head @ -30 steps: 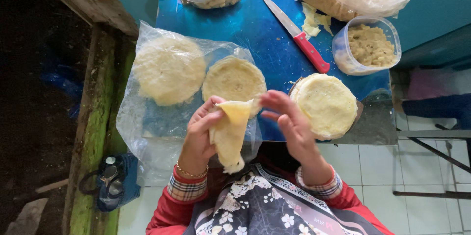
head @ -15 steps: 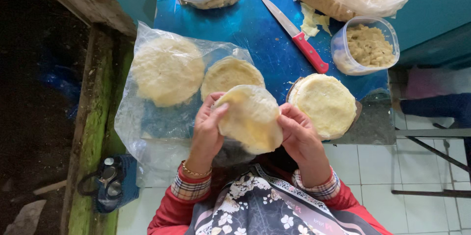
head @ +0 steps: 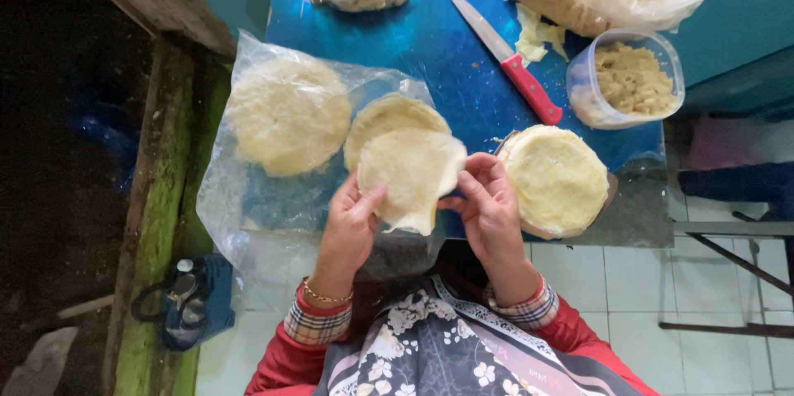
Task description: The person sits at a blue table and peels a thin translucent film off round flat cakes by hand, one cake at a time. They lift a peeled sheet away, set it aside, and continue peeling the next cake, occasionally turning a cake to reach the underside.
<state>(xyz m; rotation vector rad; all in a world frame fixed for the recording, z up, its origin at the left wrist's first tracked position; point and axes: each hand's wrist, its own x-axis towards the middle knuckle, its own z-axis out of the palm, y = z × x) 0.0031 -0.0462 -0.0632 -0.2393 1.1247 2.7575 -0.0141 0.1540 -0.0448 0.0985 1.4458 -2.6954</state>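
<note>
- A stack of wrappers (head: 289,115) lies on a plastic bag (head: 248,198) at the left of the blue desk (head: 438,49).
- The left hand (head: 351,226) and right hand (head: 488,206) grip one thin wrapper (head: 411,173) by its edges, fingers closed on it, near the desk's near edge.
- A second stack (head: 556,179) lies right; a red-handled knife (head: 506,59) and a tub of filling (head: 628,78) sit farther off.

Both hands, left hand (head: 351,226) and right hand (head: 488,206), pinching a thin round wrapper (head: 411,169) by its edges above the blue table (head: 438,49), wrapper stacks (head: 556,179) at three and ten o'clock, red-handled knife (head: 506,59) at one.
</note>
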